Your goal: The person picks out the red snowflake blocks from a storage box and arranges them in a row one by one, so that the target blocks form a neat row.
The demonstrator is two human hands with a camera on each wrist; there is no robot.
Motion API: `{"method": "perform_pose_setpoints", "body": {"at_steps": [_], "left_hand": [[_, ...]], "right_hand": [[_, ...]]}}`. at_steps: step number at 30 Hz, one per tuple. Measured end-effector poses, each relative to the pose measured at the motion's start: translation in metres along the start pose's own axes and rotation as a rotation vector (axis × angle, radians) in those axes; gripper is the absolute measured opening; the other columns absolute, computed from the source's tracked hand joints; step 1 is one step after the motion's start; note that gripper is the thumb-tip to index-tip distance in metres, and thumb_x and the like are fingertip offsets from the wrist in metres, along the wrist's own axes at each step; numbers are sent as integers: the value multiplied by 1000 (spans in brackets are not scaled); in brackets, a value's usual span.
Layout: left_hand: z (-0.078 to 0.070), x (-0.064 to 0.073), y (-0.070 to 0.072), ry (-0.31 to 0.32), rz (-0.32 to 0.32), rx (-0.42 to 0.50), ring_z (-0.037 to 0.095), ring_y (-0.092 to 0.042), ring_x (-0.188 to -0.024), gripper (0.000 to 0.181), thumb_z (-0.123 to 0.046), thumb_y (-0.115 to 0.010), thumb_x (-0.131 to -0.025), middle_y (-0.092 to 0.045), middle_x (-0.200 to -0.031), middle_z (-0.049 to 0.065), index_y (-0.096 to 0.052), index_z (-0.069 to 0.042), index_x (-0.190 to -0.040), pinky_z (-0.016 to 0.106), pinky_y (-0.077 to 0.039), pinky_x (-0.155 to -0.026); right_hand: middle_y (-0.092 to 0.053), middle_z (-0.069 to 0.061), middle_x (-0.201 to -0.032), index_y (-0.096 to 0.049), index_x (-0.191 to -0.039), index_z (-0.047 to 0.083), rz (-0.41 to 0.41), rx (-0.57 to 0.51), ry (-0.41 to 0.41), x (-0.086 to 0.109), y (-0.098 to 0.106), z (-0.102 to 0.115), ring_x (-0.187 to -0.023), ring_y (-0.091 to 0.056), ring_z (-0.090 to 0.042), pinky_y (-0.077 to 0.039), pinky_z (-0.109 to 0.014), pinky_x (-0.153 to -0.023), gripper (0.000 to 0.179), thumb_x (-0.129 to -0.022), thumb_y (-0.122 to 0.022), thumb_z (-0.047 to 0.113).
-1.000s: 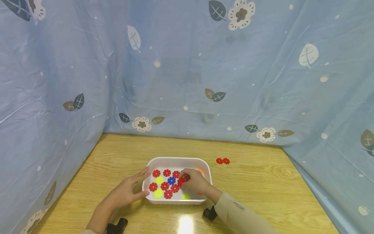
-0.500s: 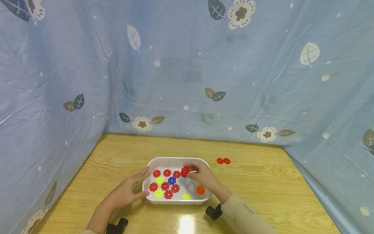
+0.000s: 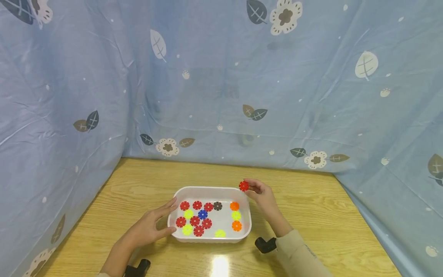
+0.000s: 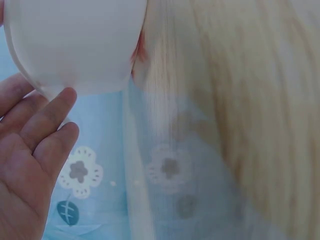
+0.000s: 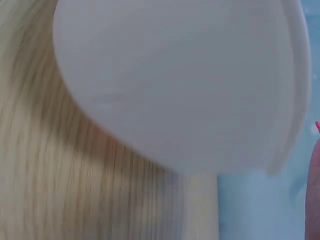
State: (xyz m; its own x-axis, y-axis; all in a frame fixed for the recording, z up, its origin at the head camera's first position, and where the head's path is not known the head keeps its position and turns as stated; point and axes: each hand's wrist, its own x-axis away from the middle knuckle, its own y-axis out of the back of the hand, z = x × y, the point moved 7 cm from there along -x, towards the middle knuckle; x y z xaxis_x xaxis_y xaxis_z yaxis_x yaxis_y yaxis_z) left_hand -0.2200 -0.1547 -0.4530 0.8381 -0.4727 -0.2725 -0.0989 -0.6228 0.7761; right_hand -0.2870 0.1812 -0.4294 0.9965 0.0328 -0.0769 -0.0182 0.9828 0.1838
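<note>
My right hand pinches a red snowflake building disc between thumb and fingers, over the tray's back right corner. In the right wrist view only a sliver of the hand shows at the edge. My left hand rests its spread fingers and thumb against the left end of the white plastic tray; the left wrist view has these fingertips at the tray's rim. Inside lie several red discs, yellow discs, a blue disc, a dark brown disc and two orange discs, one at the back right.
The tray stands on a wood-grain table. Blue patterned cloth hangs behind the table and along both sides. Black wrist-camera mounts stick out near each wrist.
The right hand has lifted the red disc out of the tray and carried it back and right. It now covers the two red discs on the table. The left hand has stayed put.
</note>
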Motion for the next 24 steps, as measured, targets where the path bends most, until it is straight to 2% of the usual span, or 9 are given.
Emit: {"method": "perform_pose_setpoints", "body": {"at_steps": [5, 10, 15, 19, 24], "left_hand": [[0, 0, 1, 12, -3, -6, 33, -45, -130, 63, -35, -70, -82, -40, -149, 7, -52, -8, -137, 56, -42, -99], [0, -1, 2, 15, -1, -7, 34, -45, -130, 63, -35, -70, -82, -40, -149, 8, -52, -8, -136, 57, -42, -99], [0, -2, 2, 7, -1, -7, 34, -45, -130, 63, -35, -71, -82, -40, -149, 8, -52, -7, -136, 57, -42, -99], [-1, -1, 2, 6, -2, -5, 34, -45, -130, 63, -34, -71, -82, -40, -148, 8, -52, -7, -136, 56, -42, -99], [-1, -1, 1, 16, 1, -4, 34, -45, -130, 63, -33, -71, -82, -40, -148, 9, -52, -7, -136, 56, -41, -100]], "right_hand": [[-59, -16, -119, -57, -126, -1, -79, -22, -10, -8, 24, -12, -95, -58, -8, -52, -14, -79, 39, -87, -62, -3], [-55, -12, -122, -53, -131, 0, -147, 4, -86, -17, 53, -36, -99, -54, -6, -50, -12, -78, 43, -89, -63, 3], [-51, -12, -127, -47, -136, -2, -203, -38, -156, -21, 77, -59, -103, -50, -5, -49, -11, -79, 47, -91, -59, 2], [-51, -6, -116, -43, -138, -3, -251, -118, -203, -22, 92, -74, -95, -52, -3, -52, -15, -80, 49, -91, -57, 0], [-51, 0, -108, -43, -137, -6, -309, -126, -225, -23, 103, -86, -92, -54, -5, -52, -15, -77, 48, -91, -55, -2]]}}
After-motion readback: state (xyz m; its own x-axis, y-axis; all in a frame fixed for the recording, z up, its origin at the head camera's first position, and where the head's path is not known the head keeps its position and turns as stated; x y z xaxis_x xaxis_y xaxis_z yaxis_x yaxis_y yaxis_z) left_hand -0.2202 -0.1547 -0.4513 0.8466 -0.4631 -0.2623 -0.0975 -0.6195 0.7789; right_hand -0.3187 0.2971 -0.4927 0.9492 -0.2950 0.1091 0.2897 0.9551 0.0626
